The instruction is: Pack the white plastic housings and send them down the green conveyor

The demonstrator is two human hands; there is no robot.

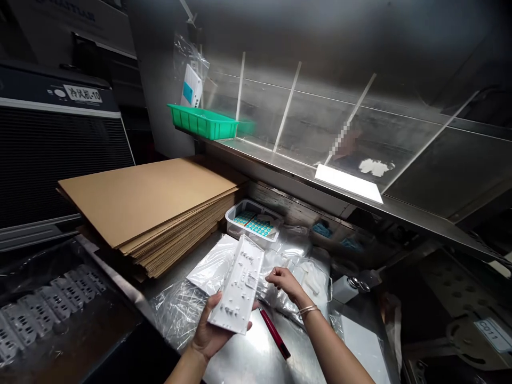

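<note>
My left hand (212, 333) is shut on a long white moulded plastic part (238, 285), gripping its near end so the part points away from me over the metal bench (240, 362). My right hand (285, 281) hovers just right of the part with fingers curled in a pinch, above clear plastic bags (304, 266); nothing I can name shows in it. A bracelet sits on that wrist. A red pen-like tool (275, 333) lies on the bench between my forearms.
A stack of brown cardboard sheets (152, 208) fills the left. A small clear tray with blue sticker sheets (253, 220) sits behind the bags. A green basket (202, 121) rests on the steel shelf. More white parts (44, 306) lie in a bin lower left.
</note>
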